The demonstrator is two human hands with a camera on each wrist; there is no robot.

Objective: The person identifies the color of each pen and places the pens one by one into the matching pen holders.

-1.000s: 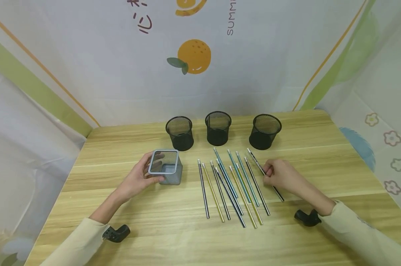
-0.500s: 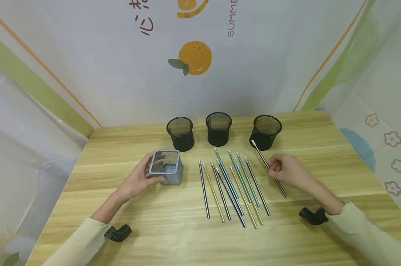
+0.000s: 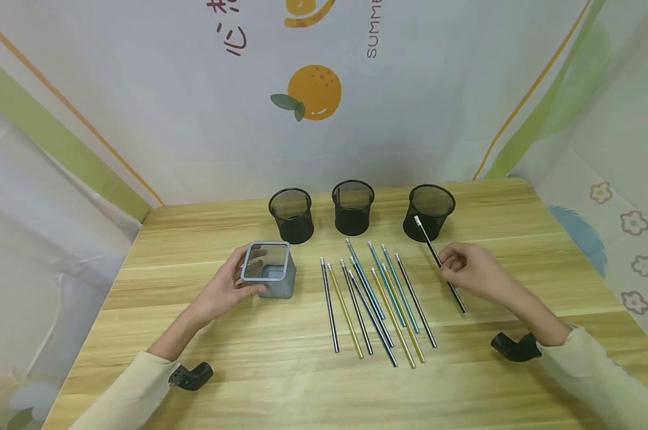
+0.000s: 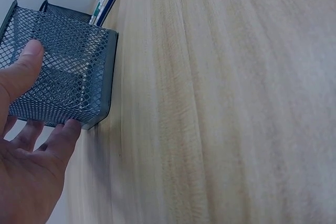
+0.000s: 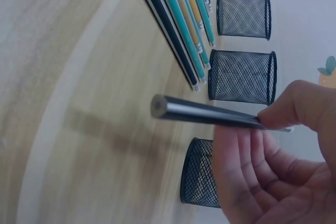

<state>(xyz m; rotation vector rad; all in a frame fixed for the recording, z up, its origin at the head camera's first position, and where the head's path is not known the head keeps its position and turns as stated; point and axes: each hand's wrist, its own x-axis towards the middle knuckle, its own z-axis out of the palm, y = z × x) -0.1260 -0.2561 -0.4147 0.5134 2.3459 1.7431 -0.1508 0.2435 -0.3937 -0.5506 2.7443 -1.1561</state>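
My left hand (image 3: 221, 292) grips the grey square mesh holder (image 3: 278, 288), thumb on its near side and fingers round the left. In the left wrist view, the thumb and fingertips of that hand (image 4: 31, 150) touch the mesh holder (image 4: 63, 72). On the right, my right hand (image 3: 476, 272) pinches a black pencil (image 3: 430, 246) by its middle, its white eraser end pointing at the right black cup. The right wrist view shows the black pencil (image 5: 205, 113) between thumb and fingers of the hand (image 5: 278, 166), above the table. Several blue, gold and dark pencils (image 3: 356, 310) lie left of it.
Three round black mesh cups stand along the back: left (image 3: 294, 227), middle (image 3: 352, 220) and right (image 3: 421, 226). Behind the wooden table (image 3: 237, 382) hangs a white curtain (image 3: 194, 119) with an orange print. Black devices (image 3: 192, 377) sit at both wrists.
My right hand has lifted the black pencil off the table and moved it slightly right and toward the back. The left hand and the square holder have stayed nearly still.
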